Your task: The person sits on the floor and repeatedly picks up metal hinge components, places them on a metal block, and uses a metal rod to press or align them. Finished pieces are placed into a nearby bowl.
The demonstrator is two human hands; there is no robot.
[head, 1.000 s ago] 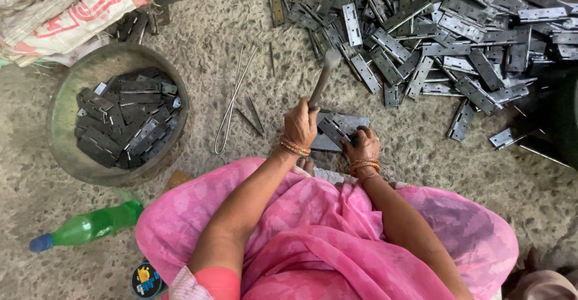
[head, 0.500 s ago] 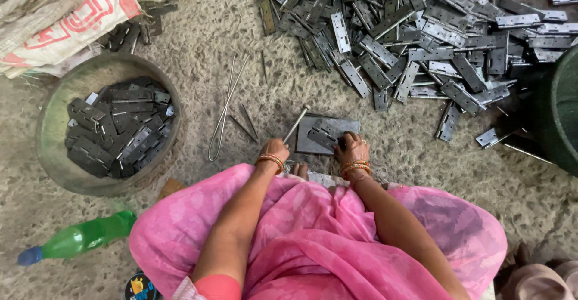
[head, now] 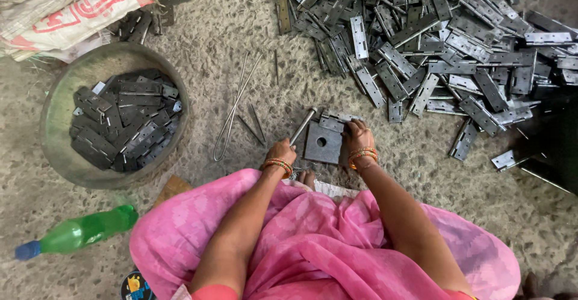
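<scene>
I sit on the ground in pink cloth. My left hand point(head: 282, 153) grips the handle of a small hammer point(head: 303, 125), whose head rests low beside a square metal block with a round hole point(head: 323, 143). My right hand point(head: 358, 136) presses on a grey metal hinge point(head: 332, 122) at the block's far right edge. Both wrists wear bangles. Thin metal pins point(head: 255, 125) lie on the ground just left of the hammer.
A big heap of grey metal hinges point(head: 421, 41) spreads across the upper right. A round basin point(head: 66, 161) holding dark hinges stands at left. A green plastic bottle point(head: 78, 232) lies at lower left. A printed sack point(head: 72, 11) lies top left. Long bent wires point(head: 232, 110) rest between basin and block.
The hammer was raised a second ago and has come down to the block. The hinge that lay across the block now sits at its far edge, leaving the hole bare.
</scene>
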